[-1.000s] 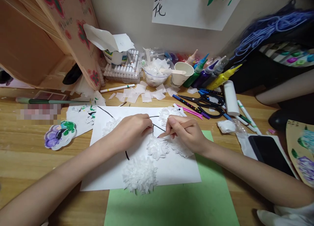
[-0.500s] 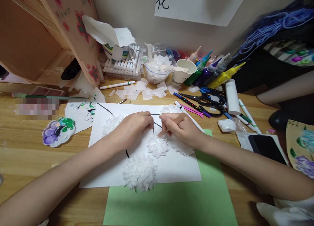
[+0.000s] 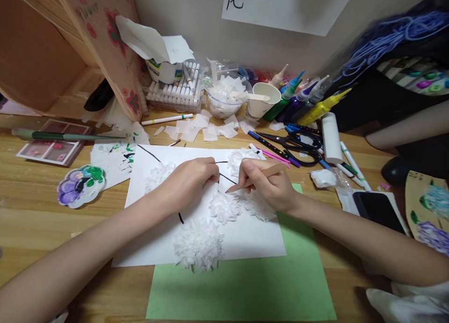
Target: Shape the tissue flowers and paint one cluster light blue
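Note:
A pencil (image 3: 257, 177) is gripped in my right hand (image 3: 271, 187), its dark tip pointing left toward the paper. My left hand (image 3: 191, 180) is closed with fingertips pressed together over the sheet; whatever they pinch is hidden. Beneath both hands lies a white sheet of paper (image 3: 147, 248) with black drawn lines. On it sit several ruffled white paper flowers, including a large one (image 3: 199, 244) at the front edge and a smaller one (image 3: 225, 208) just below the pencil tip. Another flower (image 3: 156, 177) is partly covered by my left forearm.
Green paper (image 3: 242, 292) lies beneath the sheet. Behind are paper squares (image 3: 199, 125), a bowl of paper bits (image 3: 224, 101), a paper cup (image 3: 261, 107) and paint bottles (image 3: 322, 109). Scissors (image 3: 298, 145) and a phone (image 3: 378, 211) are at right, a paint palette (image 3: 81, 186) at left.
My right hand has drawn back to the right from my left fingertips. The pencil has turned from pointing steeply down to lying flatter, tip leftward. My left hand has stayed nearly still.

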Motion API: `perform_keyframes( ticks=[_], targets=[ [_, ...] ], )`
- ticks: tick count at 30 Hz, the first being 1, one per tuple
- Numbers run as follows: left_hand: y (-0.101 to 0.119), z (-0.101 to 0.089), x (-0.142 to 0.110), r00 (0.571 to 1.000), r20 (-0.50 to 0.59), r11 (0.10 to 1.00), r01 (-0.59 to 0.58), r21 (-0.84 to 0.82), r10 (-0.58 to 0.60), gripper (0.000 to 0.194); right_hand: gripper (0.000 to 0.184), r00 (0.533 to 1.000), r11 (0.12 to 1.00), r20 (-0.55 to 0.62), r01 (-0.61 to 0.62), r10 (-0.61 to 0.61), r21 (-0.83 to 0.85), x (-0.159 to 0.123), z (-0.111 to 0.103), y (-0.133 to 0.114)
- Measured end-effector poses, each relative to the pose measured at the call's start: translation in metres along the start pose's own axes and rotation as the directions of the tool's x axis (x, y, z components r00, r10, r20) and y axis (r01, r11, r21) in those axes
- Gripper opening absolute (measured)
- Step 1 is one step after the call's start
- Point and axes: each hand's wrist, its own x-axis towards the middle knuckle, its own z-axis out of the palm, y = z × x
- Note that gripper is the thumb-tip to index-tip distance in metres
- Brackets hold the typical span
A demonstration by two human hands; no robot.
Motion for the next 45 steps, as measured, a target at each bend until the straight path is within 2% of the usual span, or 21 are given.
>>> perform_keyframes(
  ticks=[11, 14, 16, 20, 22, 24, 27, 30, 35, 41, 45],
  targets=[
    [0.0, 0.001, 0.001, 1.0, -0.003, 1.0, 0.013, -0.006, -0.013, 0.018, 0.046, 0.993, 0.997, 0.105, -0.051, 0.056, -0.05, 0.008, 0.007, -0.006],
    [0.003, 0.0, 0.001, 0.999, 0.017, 0.999, 0.043, -0.031, -0.042, 0.017, 0.041, 0.986, 0.995, 0.165, 0.026, -0.01, -0.096, 0.007, 0.005, -0.006],
    [0.006, 0.0, 0.001, 0.996, 0.049, 0.995, 0.073, -0.067, -0.07, 0.017, 0.037, 0.976, 0.982, 0.2, 0.121, -0.09, -0.148, 0.005, 0.003, -0.006],
    [0.01, 0.003, 0.0, 0.991, 0.063, 0.987, 0.124, -0.102, -0.118, 0.016, 0.036, 0.921, 0.902, 0.26, 0.355, -0.291, -0.246, -0.002, 0.0, -0.004],
    [0.01, 0.005, 0.0, 0.989, 0.057, 0.984, 0.144, -0.109, -0.138, 0.013, 0.038, 0.907, 0.887, 0.261, 0.393, -0.331, -0.243, -0.005, -0.002, -0.003],
    [0.009, 0.006, 0.0, 0.987, 0.066, 0.981, 0.151, -0.121, -0.143, 0.011, 0.039, 0.939, 0.927, 0.203, 0.317, -0.278, -0.2, -0.009, -0.002, -0.002],
    [0.009, 0.005, 0.001, 0.987, 0.087, 0.981, 0.143, -0.128, -0.132, 0.01, 0.041, 0.998, 0.999, 0.033, 0.046, -0.045, -0.018, -0.014, 0.0, 0.0],
    [0.009, 0.002, 0.002, 0.987, 0.102, 0.982, 0.136, -0.129, -0.123, 0.01, 0.047, 0.987, 0.979, -0.1, -0.111, 0.129, 0.17, -0.015, 0.002, 0.0],
    [0.007, 0.001, 0.001, 0.989, 0.112, 0.984, 0.113, -0.138, -0.098, 0.01, 0.05, 0.976, 0.975, -0.164, -0.111, 0.143, 0.19, -0.012, 0.002, -0.002],
    [0.005, 0.001, 0.003, 0.992, 0.098, 0.988, 0.097, -0.123, -0.085, 0.017, 0.046, 0.988, 0.983, -0.075, -0.124, 0.135, 0.135, -0.011, 0.003, 0.0],
    [0.004, 0.002, 0.002, 0.994, 0.075, 0.991, 0.09, -0.102, -0.083, 0.021, 0.043, 0.999, 0.999, -0.024, -0.043, 0.043, 0.0, -0.012, 0.003, 0.001]
  ],
)
